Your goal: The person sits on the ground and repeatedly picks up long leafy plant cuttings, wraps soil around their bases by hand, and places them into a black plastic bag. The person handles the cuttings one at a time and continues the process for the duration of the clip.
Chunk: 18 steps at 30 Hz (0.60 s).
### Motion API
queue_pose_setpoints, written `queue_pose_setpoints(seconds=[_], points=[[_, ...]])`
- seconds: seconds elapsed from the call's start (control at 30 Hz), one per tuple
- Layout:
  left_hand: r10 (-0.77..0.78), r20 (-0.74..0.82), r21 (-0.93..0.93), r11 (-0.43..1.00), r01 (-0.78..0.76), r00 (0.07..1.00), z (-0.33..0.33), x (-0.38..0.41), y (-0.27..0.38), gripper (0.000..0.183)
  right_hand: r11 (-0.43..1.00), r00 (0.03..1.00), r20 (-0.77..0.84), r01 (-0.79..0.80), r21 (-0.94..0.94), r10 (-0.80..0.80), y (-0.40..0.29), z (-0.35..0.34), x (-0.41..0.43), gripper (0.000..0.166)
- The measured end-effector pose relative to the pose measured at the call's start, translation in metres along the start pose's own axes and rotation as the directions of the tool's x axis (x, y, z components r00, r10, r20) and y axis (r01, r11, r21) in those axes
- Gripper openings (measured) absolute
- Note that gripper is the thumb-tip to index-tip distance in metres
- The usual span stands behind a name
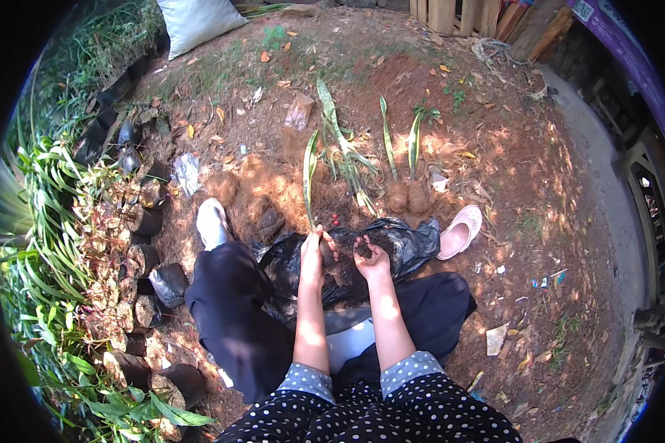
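My left hand (313, 259) grips the lower end of a variegated snake plant leaf (309, 171), which stands upright above the fingers. Dark soil (362, 248) lies in my cupped right hand (376, 262), a short way to the right. Both hands are over a black plastic bag (421, 246) spread between my legs, with more soil on it. Brown coconut fibre (249, 191) is heaped beyond the bag. Farther right, two fibre-wrapped root balls (418, 196) each bear one upright leaf. A bunch of snake plant leaves (341, 138) lies between them and the held leaf.
Potted plants in black polybags (144, 221) line the left side beside dense greenery. A pink clog (460, 232) stands right of the bag. A white sack (199, 25) and wooden slats (443, 15) are at the back. Scattered litter and dry leaves dot the soil.
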<state>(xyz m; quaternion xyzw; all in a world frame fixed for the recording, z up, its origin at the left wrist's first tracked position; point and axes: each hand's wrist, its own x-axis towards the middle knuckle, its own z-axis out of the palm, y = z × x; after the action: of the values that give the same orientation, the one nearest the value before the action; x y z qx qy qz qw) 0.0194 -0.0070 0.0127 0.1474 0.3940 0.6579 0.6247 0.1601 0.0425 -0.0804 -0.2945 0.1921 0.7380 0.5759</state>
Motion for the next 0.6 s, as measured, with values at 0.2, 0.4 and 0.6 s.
queue_pose_setpoints(seconds=[0.2, 0.4, 0.6], points=[[0.033, -0.027, 0.056, 0.998, -0.032, 0.999, 0.004, -0.009, 0.005, 0.029, 0.999, 0.989, 0.146, -0.006, -0.044, 0.012, 0.001, 0.018, -0.026, 0.018], [0.047, -0.019, 0.079, 0.996, -0.045, 0.999, 0.006, -0.014, 0.006, 0.028, 0.994, 0.968, 0.237, -0.06, -0.086, 0.079, -0.001, 0.025, -0.043, 0.018], [0.057, -0.005, 0.042, 0.998, -0.057, 0.998, 0.009, -0.017, 0.008, 0.028, 0.981, 0.967, 0.253, 0.034, -0.191, 0.016, -0.004, 0.026, -0.049, 0.017]])
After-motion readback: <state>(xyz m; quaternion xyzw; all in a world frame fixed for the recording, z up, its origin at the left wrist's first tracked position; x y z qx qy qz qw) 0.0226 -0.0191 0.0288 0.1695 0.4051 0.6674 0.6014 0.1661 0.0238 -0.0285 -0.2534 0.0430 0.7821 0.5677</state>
